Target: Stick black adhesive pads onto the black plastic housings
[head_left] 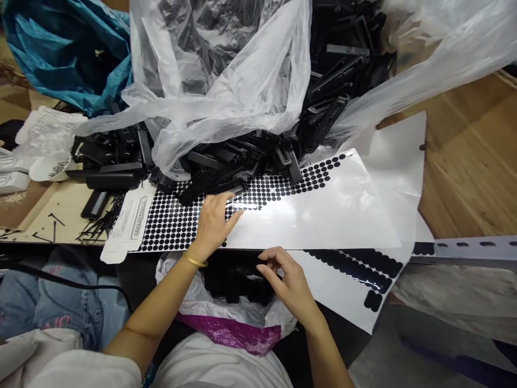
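A white sheet point(307, 221) with rows of round black stickers lies along the table edge. My left hand point(214, 221) rests over its dotted part, thumb and forefinger apart, close to a heap of black plastic parts point(214, 167). Nothing shows between those fingers. Just off the front edge, my right hand point(285, 275) is above an open bag point(238, 323) with dark contents. Its thumb and forefinger are curled nearly together; whatever they may hold is too small to make out.
Clear plastic bags point(242, 91) cover the back. Left are a teal bag point(68, 54), a white bowl point(50, 167) of small metal pieces, a folded white carton point(129, 221) and black strips point(99, 226). Another dotted sheet point(331, 291) hangs off the right front edge.
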{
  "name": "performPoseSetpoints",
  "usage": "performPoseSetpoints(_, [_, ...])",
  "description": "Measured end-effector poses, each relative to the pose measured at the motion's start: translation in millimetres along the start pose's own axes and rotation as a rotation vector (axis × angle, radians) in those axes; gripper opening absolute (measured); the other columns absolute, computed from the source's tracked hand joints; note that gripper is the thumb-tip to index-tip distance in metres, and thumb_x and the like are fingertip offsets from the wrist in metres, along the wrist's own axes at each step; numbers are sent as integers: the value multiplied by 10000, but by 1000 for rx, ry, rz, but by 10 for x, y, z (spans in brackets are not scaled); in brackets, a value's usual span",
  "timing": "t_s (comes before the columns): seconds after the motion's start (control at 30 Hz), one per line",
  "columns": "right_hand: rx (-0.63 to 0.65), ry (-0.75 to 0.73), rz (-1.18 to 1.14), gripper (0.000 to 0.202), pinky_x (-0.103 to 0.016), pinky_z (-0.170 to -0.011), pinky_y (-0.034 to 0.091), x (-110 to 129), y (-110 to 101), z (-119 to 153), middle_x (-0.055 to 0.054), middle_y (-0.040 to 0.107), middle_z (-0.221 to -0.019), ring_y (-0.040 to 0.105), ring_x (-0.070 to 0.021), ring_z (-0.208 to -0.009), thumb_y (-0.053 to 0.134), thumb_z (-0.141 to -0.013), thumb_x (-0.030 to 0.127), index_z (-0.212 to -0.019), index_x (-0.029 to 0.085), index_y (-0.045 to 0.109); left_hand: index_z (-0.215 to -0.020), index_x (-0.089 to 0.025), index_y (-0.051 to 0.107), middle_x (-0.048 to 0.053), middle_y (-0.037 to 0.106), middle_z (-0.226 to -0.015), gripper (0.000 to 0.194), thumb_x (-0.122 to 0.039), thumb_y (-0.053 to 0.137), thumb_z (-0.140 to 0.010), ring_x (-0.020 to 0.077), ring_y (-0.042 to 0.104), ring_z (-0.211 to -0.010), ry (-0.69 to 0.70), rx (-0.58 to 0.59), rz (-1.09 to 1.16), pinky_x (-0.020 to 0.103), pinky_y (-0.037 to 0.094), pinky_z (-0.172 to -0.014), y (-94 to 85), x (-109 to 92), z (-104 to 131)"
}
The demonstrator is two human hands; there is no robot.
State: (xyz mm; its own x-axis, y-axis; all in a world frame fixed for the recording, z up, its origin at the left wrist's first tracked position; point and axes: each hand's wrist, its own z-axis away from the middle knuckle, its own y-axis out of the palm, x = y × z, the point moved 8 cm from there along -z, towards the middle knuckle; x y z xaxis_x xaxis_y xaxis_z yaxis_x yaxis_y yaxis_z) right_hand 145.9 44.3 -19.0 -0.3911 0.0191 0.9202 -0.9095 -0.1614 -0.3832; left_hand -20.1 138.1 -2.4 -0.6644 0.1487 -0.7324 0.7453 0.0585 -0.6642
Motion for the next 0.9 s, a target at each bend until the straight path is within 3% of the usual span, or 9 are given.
performPoseSetpoints(0.1, [-49,-45,87,98,-285,-582,444,72,110,-111,-10,560,-730,516,-146,-625,496,-865,280,-796,232,547,-863,-187,618,109,593,-993,89,-211,594,-781,281,484,-985,21,-68,-279,427,351,-860,-22,80,-210])
performPoseSetpoints(0.17, [-52,-96,180,103,-300,-615,449,130,250,-227,-18,567,-745,534,-163,-671,463,-877,239,-802,234,533,-776,-189,606,85,592,-910,50,-214,570,-799,255,499,-935,20,-86,-266,414,358,-849,-48,117,-231])
performPoseSetpoints(0.3, [-101,-201,437,95,-348,-679,443,218,552,-518,-70,587,-808,537,-224,-799,457,-859,174,-819,220,530,-727,-187,559,45,589,-900,138,-293,546,-814,187,532,-898,1,-118,147,328,399,-824,-138,162,-67])
performPoseSetpoints(0.43, [-140,-174,539,100,-371,-675,428,191,663,-717,-78,569,-757,516,-239,-761,494,-821,150,-747,214,513,-720,-185,511,15,609,-828,241,-407,533,-812,131,555,-763,-257,-48,639,263,434,-727,-5,358,138])
performPoseSetpoints(0.53, [-122,-122,342,128,-341,-665,427,160,561,-700,-37,559,-715,520,-204,-715,495,-822,175,-704,223,489,-773,-192,487,1,633,-769,292,-468,583,-768,132,597,-724,-476,12,939,273,468,-705,183,443,279])
performPoseSetpoints(0.6, [-131,-58,109,124,-308,-637,429,129,436,-628,-9,559,-707,519,-170,-663,491,-835,225,-710,224,491,-816,-192,487,4,644,-774,308,-462,619,-745,144,627,-746,-552,59,1077,285,489,-716,292,411,356])
performPoseSetpoints(0.73, [-202,68,-277,144,-275,-617,439,54,251,-466,15,550,-698,526,-143,-646,500,-838,326,-744,217,506,-813,-181,515,-19,609,-737,294,-427,654,-730,103,595,-676,-585,184,1194,223,476,-658,472,241,495])
performPoseSetpoints(0.9, [-247,142,-329,158,-271,-592,438,-23,221,-364,23,503,-687,492,-134,-624,511,-827,352,-759,209,509,-789,-166,551,-38,548,-727,272,-409,661,-734,62,503,-650,-609,263,1246,168,411,-622,609,90,628])
